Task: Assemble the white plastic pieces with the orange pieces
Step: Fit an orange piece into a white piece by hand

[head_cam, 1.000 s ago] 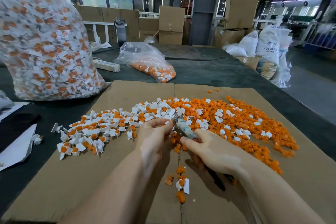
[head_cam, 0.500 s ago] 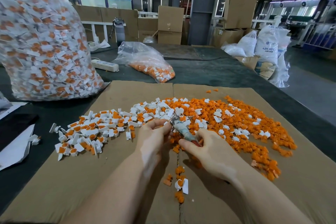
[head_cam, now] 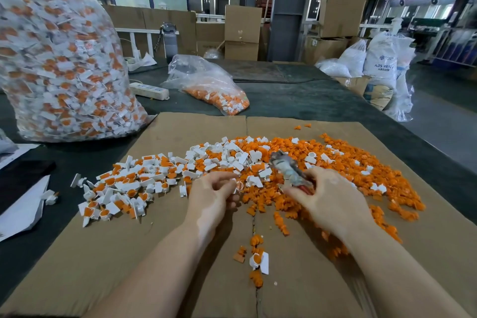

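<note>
Loose orange pieces lie heaped on the right of the cardboard sheet. White pieces with orange inserts spread to the left. My left hand pinches a small white piece at its fingertips. My right hand grips a worn, grimy plier-like tool, whose jaws point up and to the left over the pile. The two hands are a short way apart. One assembled piece lies near me beside a few orange bits.
A huge clear bag of assembled pieces stands at the left. A smaller bag of orange pieces and a power strip lie behind the cardboard. White paper sits at the left edge. Boxes and sacks stand beyond the table.
My hands have drawn apart. The tool has moved right, away from the piece pinched in my left hand.
</note>
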